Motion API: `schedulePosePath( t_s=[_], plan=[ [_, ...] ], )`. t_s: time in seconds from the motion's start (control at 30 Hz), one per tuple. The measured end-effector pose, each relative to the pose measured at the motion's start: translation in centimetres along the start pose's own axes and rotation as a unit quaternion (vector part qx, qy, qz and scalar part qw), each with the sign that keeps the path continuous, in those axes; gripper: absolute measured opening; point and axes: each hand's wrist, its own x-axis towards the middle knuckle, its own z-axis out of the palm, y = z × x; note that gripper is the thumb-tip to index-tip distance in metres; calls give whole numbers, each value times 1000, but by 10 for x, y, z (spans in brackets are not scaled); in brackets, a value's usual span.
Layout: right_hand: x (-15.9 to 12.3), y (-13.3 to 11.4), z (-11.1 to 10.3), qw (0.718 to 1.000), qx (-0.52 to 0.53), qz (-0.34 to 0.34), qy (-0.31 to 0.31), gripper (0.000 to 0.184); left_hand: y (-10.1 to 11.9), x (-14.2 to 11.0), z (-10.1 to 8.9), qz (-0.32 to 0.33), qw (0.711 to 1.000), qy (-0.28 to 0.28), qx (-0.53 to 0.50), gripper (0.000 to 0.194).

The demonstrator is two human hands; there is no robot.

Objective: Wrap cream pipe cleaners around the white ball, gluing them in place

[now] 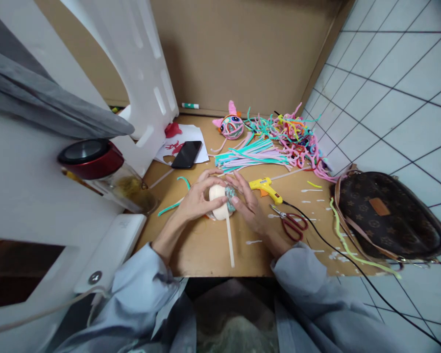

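Both hands meet over a small round ball [216, 197], cream on its left side and grey-green on its right. My left hand [199, 196] curls round the cream side, thumb across the front. From the right, my right hand [248, 203] has its fingers and thumb on the grey-green part. A pale pipe cleaner [230, 242] hangs from the ball toward the table's front edge. Just right of my hands lie a yellow hot glue gun [266, 188] and red-handled scissors [293, 225]. Bent teal pipe cleaners [171, 206] lie left of my left hand.
A bundle of pipe cleaners [253, 156], a tangled heap [297, 135] and a pink-eared ball figure [232, 126] lie at the back. A phone [186, 154] rests on paper. A glass bottle [128, 189] stands left, a brown bag [389, 213] right. The glue gun's cord [338, 252] runs front right.
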Motion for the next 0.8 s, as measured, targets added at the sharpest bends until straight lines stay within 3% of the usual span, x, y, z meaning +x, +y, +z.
schedulePosePath(
  t_s=[0.1,0.2,0.4,0.63,0.8],
  plan=[
    [1,3,-3,1000,22,-5,-11,69,0,0,-1,-1,1000,0,8,30],
    [3,6,-8,999,-36,-15,-31,81,0,0,-2,-3,1000,-4,12,31],
    [6,10,-12,983,-135,19,-125,108,-2,0,-2,15,1000,-8,19,35],
    [6,19,-6,987,-117,40,-100,113,-5,0,-7,14,998,-46,29,64],
    [6,20,-4,992,-77,54,-88,114,-11,0,-10,50,995,-70,49,81]
  ],
)
